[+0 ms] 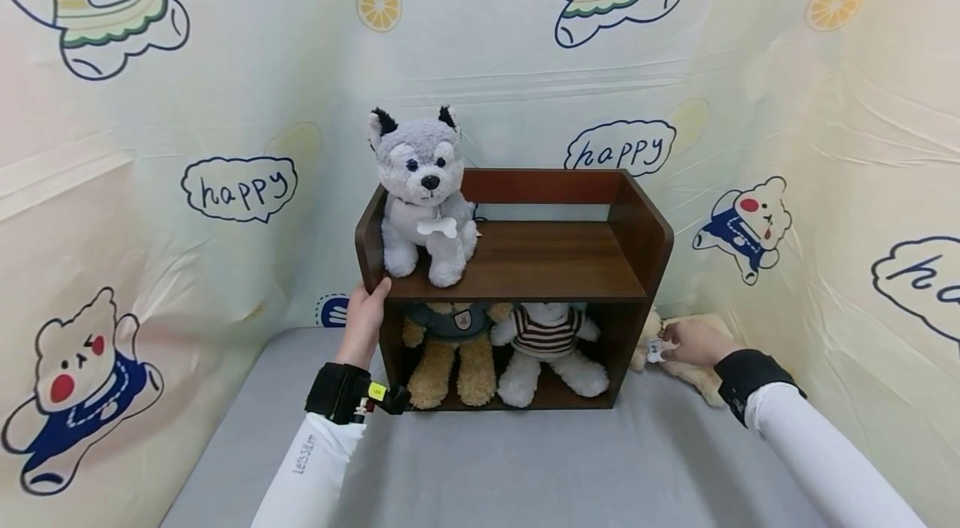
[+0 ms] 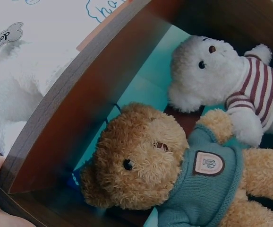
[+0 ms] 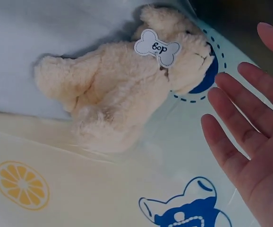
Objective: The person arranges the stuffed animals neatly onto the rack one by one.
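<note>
My left hand (image 1: 363, 321) grips the left side of a dark brown wooden shelf (image 1: 547, 261), its thumb at the front edge of the middle board. On the upper board, at the left, sits a grey and white plush husky (image 1: 427, 170) with a bone-shaped tag. Below, a tan teddy bear (image 2: 136, 161) in a green sweater and a white teddy bear (image 2: 198, 71) in a striped shirt sit side by side. To the right of the shelf, my right hand (image 1: 699, 343) hovers by a cream plush dog (image 3: 113, 85) lying on its side, fingers spread and apart from it.
The shelf stands on a grey-covered table (image 1: 480, 470). A printed curtain (image 1: 487, 78) with cartoon bears hangs behind and along both sides, close to the cream dog.
</note>
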{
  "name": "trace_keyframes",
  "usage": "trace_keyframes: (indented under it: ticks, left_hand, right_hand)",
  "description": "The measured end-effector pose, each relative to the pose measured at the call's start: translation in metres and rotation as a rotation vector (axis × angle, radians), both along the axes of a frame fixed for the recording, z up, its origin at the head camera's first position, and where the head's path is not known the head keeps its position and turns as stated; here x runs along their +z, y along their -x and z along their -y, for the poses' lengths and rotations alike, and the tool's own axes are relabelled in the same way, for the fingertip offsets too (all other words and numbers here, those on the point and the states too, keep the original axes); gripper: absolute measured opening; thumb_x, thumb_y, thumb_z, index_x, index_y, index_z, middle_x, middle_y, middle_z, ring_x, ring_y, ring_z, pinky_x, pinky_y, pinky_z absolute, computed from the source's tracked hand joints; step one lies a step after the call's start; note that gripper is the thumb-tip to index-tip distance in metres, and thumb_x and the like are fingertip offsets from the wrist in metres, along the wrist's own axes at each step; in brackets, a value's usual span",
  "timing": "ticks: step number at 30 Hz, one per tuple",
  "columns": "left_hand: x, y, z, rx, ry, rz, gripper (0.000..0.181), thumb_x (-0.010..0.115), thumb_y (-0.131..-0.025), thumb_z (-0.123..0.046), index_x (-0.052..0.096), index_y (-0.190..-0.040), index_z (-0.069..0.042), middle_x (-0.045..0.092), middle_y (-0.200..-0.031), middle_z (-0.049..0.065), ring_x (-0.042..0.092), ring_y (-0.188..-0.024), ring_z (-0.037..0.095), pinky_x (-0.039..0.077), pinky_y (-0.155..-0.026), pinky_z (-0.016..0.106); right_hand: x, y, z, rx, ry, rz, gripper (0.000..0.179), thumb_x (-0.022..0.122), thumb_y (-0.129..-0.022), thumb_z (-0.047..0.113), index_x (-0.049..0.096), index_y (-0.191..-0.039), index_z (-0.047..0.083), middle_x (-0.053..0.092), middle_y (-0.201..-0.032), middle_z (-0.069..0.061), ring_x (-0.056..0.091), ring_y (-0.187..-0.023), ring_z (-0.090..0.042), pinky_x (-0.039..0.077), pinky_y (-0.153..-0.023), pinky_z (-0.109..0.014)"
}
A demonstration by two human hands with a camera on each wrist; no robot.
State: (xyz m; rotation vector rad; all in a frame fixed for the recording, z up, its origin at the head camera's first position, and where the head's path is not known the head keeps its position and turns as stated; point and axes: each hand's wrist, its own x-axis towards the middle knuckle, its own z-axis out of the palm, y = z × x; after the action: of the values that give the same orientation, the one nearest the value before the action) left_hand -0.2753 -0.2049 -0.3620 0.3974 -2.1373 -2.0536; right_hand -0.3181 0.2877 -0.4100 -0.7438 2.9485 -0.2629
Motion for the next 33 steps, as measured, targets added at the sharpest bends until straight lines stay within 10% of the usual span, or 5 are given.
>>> trace_keyframes:
  ticks: [33]
  left_hand:
    - [0.002,-0.002,-0.002,0.01,-0.023,-0.008,0.051,0.036,-0.099,-0.023,0.02,-0.143,-0.003,0.02,-0.148,0.015,0.015,-0.136,0.029,0.011,-0.109,0.047]
  right_hand:
    - [-0.021,0.028,-0.02,-0.329,0.215,-0.053,0.065,0.062,-0.083,0.029,0.04,-0.121,-0.019,0.044,-0.116,-0.04,0.042,-0.106,-0.051,0.036,-0.089,-0.059]
